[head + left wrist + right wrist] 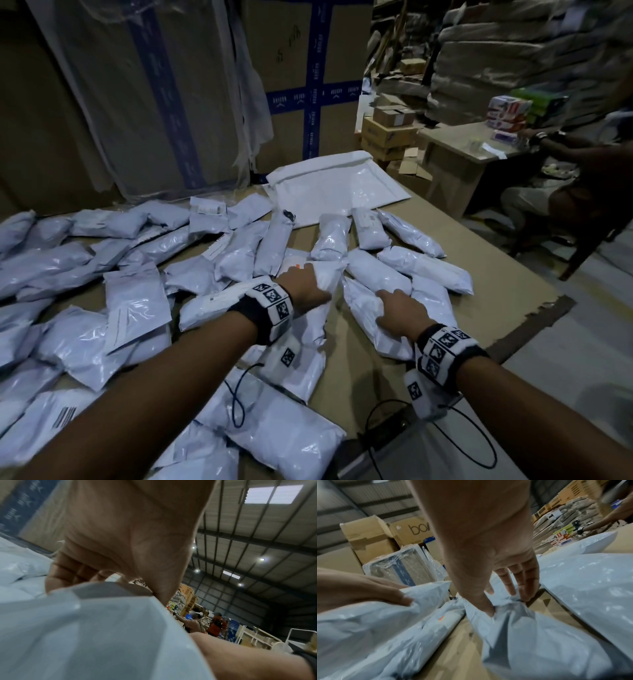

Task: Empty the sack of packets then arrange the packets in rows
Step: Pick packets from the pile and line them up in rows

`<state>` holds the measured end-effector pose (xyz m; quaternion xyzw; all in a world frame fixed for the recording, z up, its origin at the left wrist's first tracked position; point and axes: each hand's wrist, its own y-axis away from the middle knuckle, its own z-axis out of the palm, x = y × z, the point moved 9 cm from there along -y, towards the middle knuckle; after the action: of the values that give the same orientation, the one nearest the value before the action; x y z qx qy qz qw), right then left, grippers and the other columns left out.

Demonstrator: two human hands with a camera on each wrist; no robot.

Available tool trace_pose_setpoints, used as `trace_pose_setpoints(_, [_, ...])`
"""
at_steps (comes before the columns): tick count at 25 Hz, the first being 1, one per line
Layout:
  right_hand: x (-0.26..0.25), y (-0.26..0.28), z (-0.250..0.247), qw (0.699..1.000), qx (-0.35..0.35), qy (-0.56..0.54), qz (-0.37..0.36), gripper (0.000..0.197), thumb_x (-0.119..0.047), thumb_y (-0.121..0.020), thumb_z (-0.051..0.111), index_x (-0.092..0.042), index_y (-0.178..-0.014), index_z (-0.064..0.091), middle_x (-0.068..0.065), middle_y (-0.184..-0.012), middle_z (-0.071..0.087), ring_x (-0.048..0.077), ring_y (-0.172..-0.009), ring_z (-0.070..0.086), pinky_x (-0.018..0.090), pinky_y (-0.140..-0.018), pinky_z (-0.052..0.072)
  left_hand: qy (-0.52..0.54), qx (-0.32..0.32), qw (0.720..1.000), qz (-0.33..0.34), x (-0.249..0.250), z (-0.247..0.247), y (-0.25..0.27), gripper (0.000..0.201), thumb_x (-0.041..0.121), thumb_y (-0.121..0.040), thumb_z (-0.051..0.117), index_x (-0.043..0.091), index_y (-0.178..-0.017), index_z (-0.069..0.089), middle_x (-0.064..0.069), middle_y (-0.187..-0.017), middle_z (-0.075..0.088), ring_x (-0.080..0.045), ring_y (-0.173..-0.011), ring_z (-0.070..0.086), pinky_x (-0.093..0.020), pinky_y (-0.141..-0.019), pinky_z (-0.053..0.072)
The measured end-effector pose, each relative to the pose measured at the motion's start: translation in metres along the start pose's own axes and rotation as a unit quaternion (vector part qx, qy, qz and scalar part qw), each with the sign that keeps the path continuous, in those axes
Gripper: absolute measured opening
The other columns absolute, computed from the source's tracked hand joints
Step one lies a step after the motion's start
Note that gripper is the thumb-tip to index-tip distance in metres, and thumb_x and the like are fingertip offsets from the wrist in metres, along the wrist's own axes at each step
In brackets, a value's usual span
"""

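Head view shows my left hand (306, 287) gripping the top of a white packet (308, 329) that lies along the cardboard table (507, 284); the fingers curl over its edge. My right hand (399, 313) pinches the crumpled end of a second packet (368, 320) just beside the first, with thumb on one side and fingers (524, 586) on the other. Both wrists carry bands with black and white square markers (270, 296).

Beyond my hands, several packets already lie side by side in two short rows (380, 246). To my left a loose heap of packets (102, 281) covers the table, overlapping at many angles. Some of them have white labels, and one near my left arm shows a barcode (63, 418), but I cannot read the printed text. One packet under the left hand has a small orange mark (441, 618).

The emptied sack (334, 186), flat and white, rests at the far edge of the table. Behind it stand big cartons (191, 85) with blue tape. From the right wrist view, a brown box (410, 531) carries the letters "bo". A second person (575, 178) sits at another table on the right.
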<state>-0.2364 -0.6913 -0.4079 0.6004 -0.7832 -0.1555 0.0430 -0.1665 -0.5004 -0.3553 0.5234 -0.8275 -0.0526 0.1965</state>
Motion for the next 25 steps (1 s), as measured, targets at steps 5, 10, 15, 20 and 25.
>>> trace_pose_setpoints(5, [0.047,-0.009,-0.01,0.997,-0.039,-0.004,0.063,0.064,-0.06,-0.074,0.059,-0.03,-0.13,0.046,0.013,-0.139,0.035,0.042,-0.13,0.032,0.059,-0.102,0.031,-0.009,-0.018,0.998,-0.067,0.024,0.021,-0.009,0.095,0.066,-0.09,0.042,0.008,-0.153,0.0,-0.025,-0.158,0.006,-0.038,-0.146,0.013,-0.045,-0.116,0.02])
trace_pose_setpoints(10, [0.069,-0.007,0.036,0.984,-0.167,-0.057,0.023,0.114,-0.075,-0.072,0.059,-0.018,-0.153,0.003,0.016,-0.16,0.0,0.042,-0.146,-0.003,0.059,-0.116,0.011,-0.093,-0.061,0.992,-0.067,0.026,0.049,-0.018,0.085,0.056,-0.088,0.053,0.018,-0.152,0.013,-0.022,-0.153,0.025,-0.041,-0.136,0.033,-0.047,-0.108,0.034])
trace_pose_setpoints(15, [0.049,-0.023,0.043,0.99,-0.109,-0.087,0.023,0.125,-0.064,-0.067,0.07,-0.019,-0.151,-0.01,0.019,-0.157,-0.02,0.051,-0.141,-0.011,0.078,-0.102,0.013,-0.103,-0.046,0.988,-0.109,0.019,0.053,-0.009,0.08,0.056,-0.09,0.051,0.013,-0.15,0.019,-0.02,-0.149,0.033,-0.039,-0.132,0.037,-0.044,-0.105,0.035])
trace_pose_setpoints(20, [-0.008,-0.012,-0.039,0.993,0.045,-0.061,-0.088,0.075,-0.052,-0.084,0.059,-0.02,-0.145,0.03,0.021,-0.158,-0.005,0.048,-0.143,-0.003,0.074,-0.105,0.012,-0.022,-0.026,0.995,-0.09,0.004,0.028,0.03,0.069,0.057,-0.091,0.05,0.014,-0.143,0.036,-0.018,-0.138,0.044,-0.036,-0.122,0.046,-0.042,-0.099,0.042])
trace_pose_setpoints(25, [-0.11,0.062,0.014,0.918,-0.111,-0.026,-0.381,0.102,-0.079,-0.068,0.058,-0.036,-0.15,0.015,0.006,-0.161,-0.012,0.036,-0.146,-0.013,0.064,-0.112,0.005,-0.073,-0.272,0.94,-0.195,-0.033,0.06,0.134,0.074,0.057,-0.071,0.075,0.009,-0.121,0.05,-0.001,-0.097,0.058,-0.019,-0.076,0.057,-0.02,-0.056,0.052])
